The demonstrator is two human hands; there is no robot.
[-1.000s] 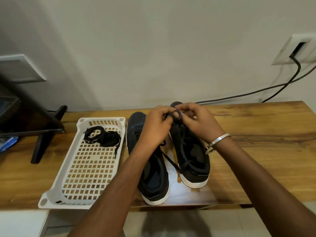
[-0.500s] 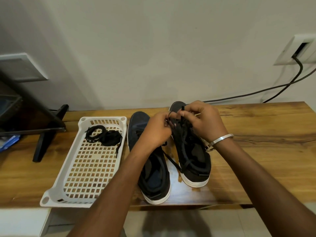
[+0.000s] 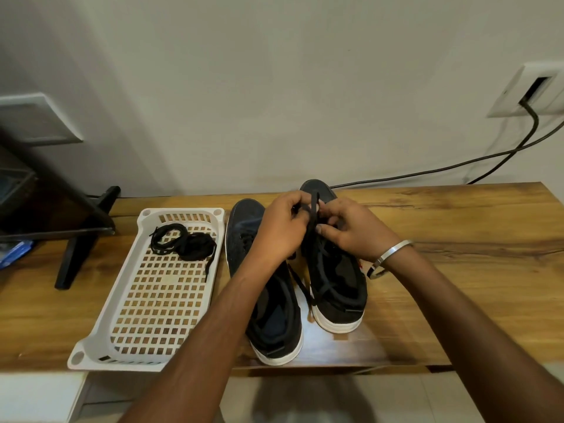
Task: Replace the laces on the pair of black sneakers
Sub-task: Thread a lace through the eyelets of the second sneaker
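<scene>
Two black sneakers with white soles stand side by side on the wooden table, toes toward the wall: the left sneaker (image 3: 274, 312) and the right sneaker (image 3: 338, 285). Over the front of the right sneaker, my left hand (image 3: 280, 230) and my right hand (image 3: 351, 230) both pinch a black lace (image 3: 312, 215) that rises from the shoe between my fingers. A loose end of the lace (image 3: 302, 285) trails down between the two shoes. A bundle of black laces (image 3: 183, 242) lies in the white perforated tray (image 3: 128, 340).
The tray sits left of the shoes near the table's front edge (image 3: 488, 360). A dark monitor stand (image 3: 76, 248) occupies the far left. Black cables (image 3: 457, 166) run along the wall from a socket (image 3: 531, 90) at the upper right.
Both hands have shifted slightly on the lace above the right sneaker's toe; the lace now stands pulled upward between my fingers. Shoes and tray have not moved.
</scene>
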